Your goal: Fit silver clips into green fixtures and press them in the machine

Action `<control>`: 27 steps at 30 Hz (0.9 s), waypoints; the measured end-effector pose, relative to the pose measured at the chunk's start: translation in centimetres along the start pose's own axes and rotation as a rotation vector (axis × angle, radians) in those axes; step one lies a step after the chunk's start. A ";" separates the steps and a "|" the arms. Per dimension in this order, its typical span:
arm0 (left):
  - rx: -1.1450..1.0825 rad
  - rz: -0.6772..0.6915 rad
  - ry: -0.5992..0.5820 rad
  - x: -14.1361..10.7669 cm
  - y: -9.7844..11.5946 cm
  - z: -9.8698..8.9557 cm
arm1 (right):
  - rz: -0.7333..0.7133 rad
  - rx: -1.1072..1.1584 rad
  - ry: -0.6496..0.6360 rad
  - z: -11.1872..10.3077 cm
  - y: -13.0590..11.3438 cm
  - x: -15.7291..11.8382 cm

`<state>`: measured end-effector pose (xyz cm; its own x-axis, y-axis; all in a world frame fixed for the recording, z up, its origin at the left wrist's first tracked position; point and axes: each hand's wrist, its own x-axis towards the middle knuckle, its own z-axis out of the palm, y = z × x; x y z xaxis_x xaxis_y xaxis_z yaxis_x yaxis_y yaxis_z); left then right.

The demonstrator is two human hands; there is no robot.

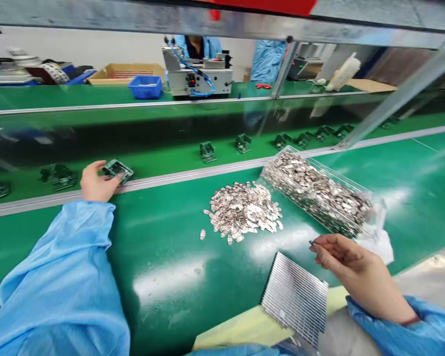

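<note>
My left hand (99, 182) reaches out to the metal rail and grips a green circuit board assembly (117, 169) between thumb and fingers. On the right, my right hand (350, 259) pinches a small dark piece (312, 243) at its fingertips, too small to make out. Below that hand lies a ridged metal plate (296, 296), tilted over a yellow sheet (230, 329). A loose pile of small silvery metal pieces (244, 210) rests on the green table between my hands. Behind my right hand stands a clear plastic box (317, 190) full of similar pieces.
Along the green strip beyond the metal rail (185, 174) sit several more board assemblies (207, 152). A slanted metal post (396, 94) rises on the right. Across the way are a blue bin (145, 87), a grey machine (198, 81) and a person in blue (211, 47).
</note>
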<state>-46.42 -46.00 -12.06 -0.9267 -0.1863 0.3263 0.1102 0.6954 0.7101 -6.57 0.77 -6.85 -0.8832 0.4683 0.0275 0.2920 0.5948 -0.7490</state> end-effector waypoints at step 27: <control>-1.069 0.037 -1.440 -34.0 21.4 3.2 | -0.059 0.382 0.224 4.3 -4.1 -12.4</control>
<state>-13.67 -22.60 -9.95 -0.4062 0.9136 0.0192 -0.2445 -0.1289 0.9610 1.64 -10.32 -6.94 -0.7808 0.5955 0.1888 0.0496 0.3603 -0.9315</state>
